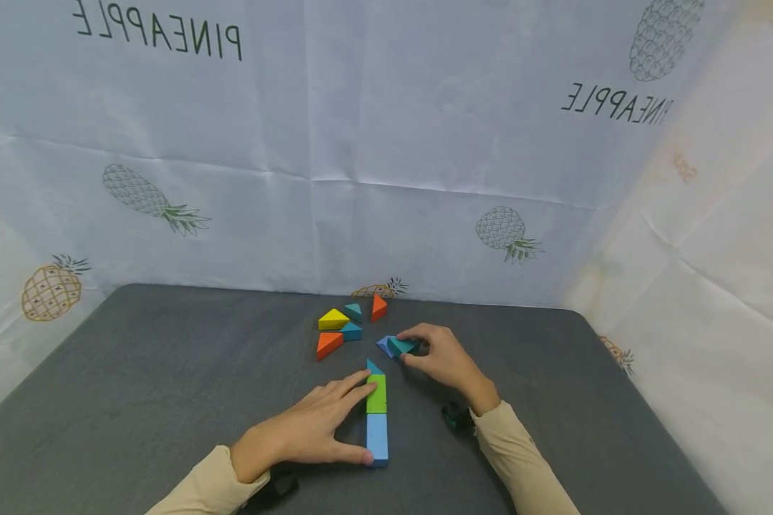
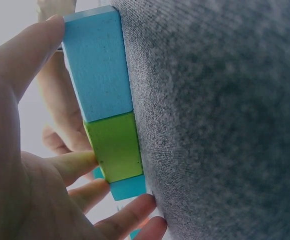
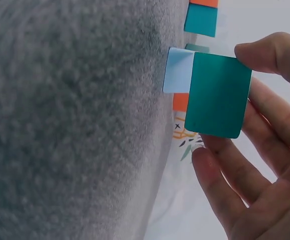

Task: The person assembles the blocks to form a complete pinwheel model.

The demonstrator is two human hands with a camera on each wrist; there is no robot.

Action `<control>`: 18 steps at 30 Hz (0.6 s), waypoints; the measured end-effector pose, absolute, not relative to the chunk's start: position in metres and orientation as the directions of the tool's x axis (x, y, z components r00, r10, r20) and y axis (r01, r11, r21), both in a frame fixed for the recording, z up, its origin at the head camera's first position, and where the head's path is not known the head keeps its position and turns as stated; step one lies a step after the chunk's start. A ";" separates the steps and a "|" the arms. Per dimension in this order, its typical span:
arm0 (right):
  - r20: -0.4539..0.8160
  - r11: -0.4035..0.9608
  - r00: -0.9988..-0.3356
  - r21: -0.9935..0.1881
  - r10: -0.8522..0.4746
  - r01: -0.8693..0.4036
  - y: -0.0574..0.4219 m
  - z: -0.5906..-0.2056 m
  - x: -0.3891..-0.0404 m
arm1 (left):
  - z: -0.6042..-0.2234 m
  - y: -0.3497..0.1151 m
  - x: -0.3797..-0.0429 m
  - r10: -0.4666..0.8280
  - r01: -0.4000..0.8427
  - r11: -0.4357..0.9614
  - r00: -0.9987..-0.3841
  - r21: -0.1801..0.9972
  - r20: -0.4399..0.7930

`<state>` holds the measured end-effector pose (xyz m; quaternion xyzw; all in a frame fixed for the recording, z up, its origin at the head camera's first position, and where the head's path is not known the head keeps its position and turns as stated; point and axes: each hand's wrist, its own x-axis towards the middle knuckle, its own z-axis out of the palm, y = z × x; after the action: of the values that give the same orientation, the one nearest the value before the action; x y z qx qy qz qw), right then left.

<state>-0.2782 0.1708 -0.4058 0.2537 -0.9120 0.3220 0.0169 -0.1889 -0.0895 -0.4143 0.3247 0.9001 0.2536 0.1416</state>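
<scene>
In the head view, a light blue block [image 1: 377,438], a green block [image 1: 376,395] and a small blue triangular block [image 1: 373,368] lie end to end in a row. My left hand [image 1: 315,422] rests along the row's left side, thumb at the light blue block's near end and fingertips on the green block and by the triangular one. Between thumb and fingers, my right hand [image 1: 447,359] pinches a teal triangular block [image 3: 219,95]. A paler blue triangular block [image 1: 384,346] sits just left of it, partly hidden behind it in the right wrist view.
Beyond the row is a loose group of triangular blocks: yellow [image 1: 332,320], orange [image 1: 329,345], blue [image 1: 352,332], teal [image 1: 353,311] and another orange block [image 1: 378,307] farther back. A pineapple-print cloth [image 1: 412,143] hangs behind the dark grey table [image 1: 167,372].
</scene>
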 end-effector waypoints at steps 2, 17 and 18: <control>0.190 0.660 -0.867 -0.580 -0.460 -0.477 0.169 -0.406 -0.278 | -0.414 -0.090 -0.189 0.656 0.514 0.660 -0.749 0.548 -0.087; 0.179 0.643 -0.838 -0.566 -0.516 -0.517 0.161 -0.409 -0.273 | -0.414 -0.089 -0.189 0.663 0.523 0.651 -0.745 0.551 -0.076; 0.177 0.643 -0.837 -0.565 -0.518 -0.518 0.160 -0.409 -0.273 | -0.414 -0.089 -0.189 0.663 0.523 0.650 -0.745 0.551 -0.076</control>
<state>-0.2728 0.1604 -0.4089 0.2857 -0.9063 0.3114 -0.0003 -0.1887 -0.0892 -0.4145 0.3302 0.8980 0.2567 0.1367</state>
